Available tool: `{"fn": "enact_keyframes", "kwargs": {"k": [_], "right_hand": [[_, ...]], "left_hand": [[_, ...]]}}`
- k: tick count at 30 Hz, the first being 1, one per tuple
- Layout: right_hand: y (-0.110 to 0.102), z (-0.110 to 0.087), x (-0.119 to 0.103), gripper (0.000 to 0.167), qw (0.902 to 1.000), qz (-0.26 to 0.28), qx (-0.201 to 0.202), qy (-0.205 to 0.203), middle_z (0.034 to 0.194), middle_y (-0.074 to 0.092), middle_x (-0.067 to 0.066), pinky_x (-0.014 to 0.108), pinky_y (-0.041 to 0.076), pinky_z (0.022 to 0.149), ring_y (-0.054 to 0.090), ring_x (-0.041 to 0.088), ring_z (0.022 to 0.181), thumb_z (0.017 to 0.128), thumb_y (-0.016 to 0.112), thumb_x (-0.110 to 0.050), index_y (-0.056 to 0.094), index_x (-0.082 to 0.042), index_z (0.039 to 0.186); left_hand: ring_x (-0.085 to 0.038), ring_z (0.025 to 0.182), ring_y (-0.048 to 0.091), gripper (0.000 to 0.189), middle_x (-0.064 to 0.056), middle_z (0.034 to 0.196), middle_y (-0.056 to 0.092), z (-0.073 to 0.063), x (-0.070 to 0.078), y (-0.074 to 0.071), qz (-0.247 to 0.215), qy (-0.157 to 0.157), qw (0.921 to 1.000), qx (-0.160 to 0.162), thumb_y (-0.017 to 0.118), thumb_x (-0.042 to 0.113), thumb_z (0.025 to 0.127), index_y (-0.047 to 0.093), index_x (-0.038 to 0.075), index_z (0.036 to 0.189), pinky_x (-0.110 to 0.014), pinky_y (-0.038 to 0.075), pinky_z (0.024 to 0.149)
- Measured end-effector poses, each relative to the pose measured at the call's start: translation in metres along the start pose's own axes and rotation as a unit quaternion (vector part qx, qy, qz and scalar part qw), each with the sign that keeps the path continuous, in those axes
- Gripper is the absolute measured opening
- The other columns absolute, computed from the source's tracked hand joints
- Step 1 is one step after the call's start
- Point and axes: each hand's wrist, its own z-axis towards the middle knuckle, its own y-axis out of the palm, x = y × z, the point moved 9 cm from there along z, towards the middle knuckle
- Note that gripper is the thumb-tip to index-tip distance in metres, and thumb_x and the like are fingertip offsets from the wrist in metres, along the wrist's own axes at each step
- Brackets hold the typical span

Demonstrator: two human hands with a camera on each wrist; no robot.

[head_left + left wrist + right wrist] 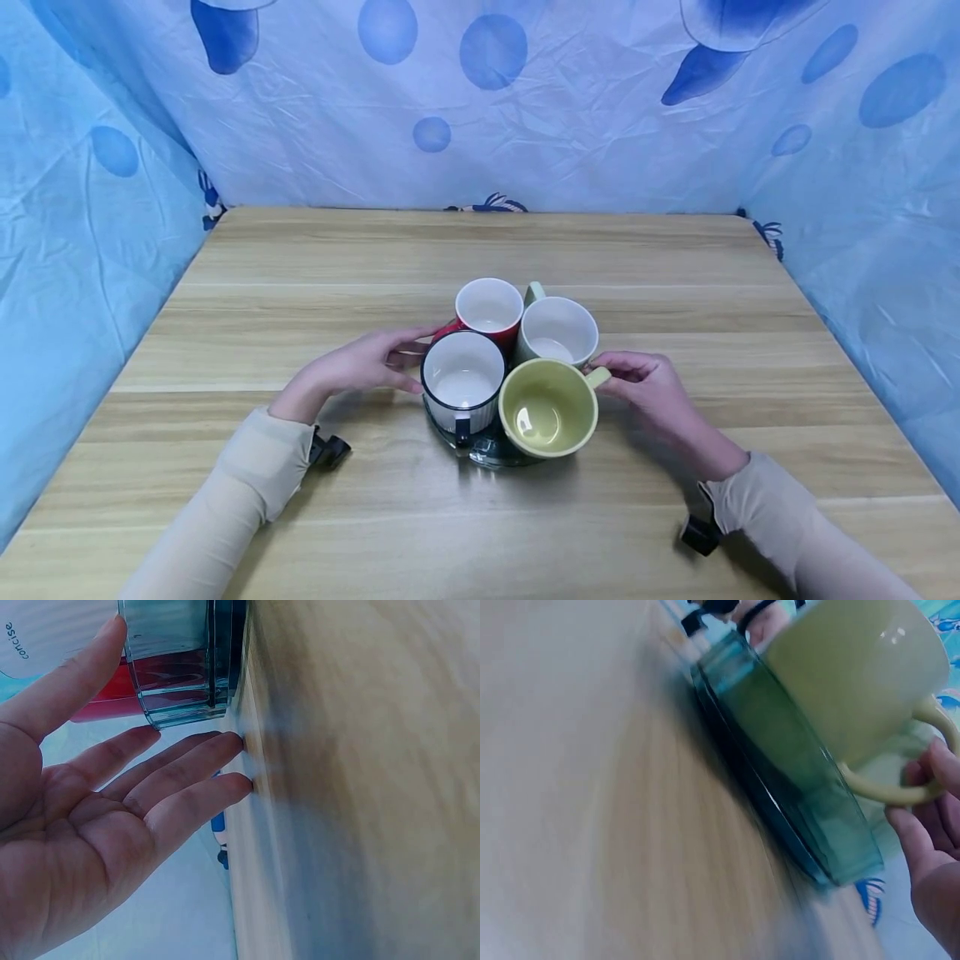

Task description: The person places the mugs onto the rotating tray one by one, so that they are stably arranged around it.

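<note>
Several mugs stand close together on a low, see-through green glass tray (pixel 491 448). A white mug with a black rim and black handle (pixel 463 375) is at front left, a yellow-green mug (pixel 547 408) at front right. Behind them are a red mug with a white inside (pixel 490 306) and a pale green mug (pixel 558 331). My left hand (pixel 375 360) spreads its fingers at the tray's left side. In the left wrist view its thumb lies against the white mug (pixel 45 637). My right hand (pixel 645 383) pinches the yellow-green mug's handle (pixel 889 793).
The wooden table (pixel 300 275) carries the tray near its middle. A blue patterned curtain (pixel 480 108) hangs along the back and both sides. Small dark cameras (pixel 328 451) are strapped to both wrists.
</note>
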Motion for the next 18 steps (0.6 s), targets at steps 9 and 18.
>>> {"fn": "enact_keyframes", "kwargs": {"k": [9,18], "right_hand": [[-0.0028,0.0032,-0.0085,0.027,0.9885,-0.145,-0.043,-0.011,0.097,0.075,-0.013,0.016,0.058,0.075,0.069,-0.002,0.089,0.079,0.073,0.004,0.067,0.015,0.103],[-0.0033,0.0043,-0.0099,0.027,0.9824,-0.177,-0.06,-0.006,0.097,0.072,-0.021,0.016,0.059,0.074,0.069,-0.002,0.09,0.079,0.075,0.0,0.071,0.007,0.105]], "left_hand": [[-0.042,0.135,0.044,0.083,-0.026,0.148,0.041,-0.0007,-0.001,-0.0008,-0.001,-0.002,1.0,0.0,0.075,0.002,0.081,0.029,0.0,0.15,-0.048,0.041,0.111],[-0.042,0.136,0.043,0.083,-0.026,0.15,0.039,0.0,-0.0012,-0.0003,-0.004,-0.001,1.0,-0.002,0.075,0.001,0.081,0.029,-0.001,0.15,-0.049,0.04,0.112]]}}
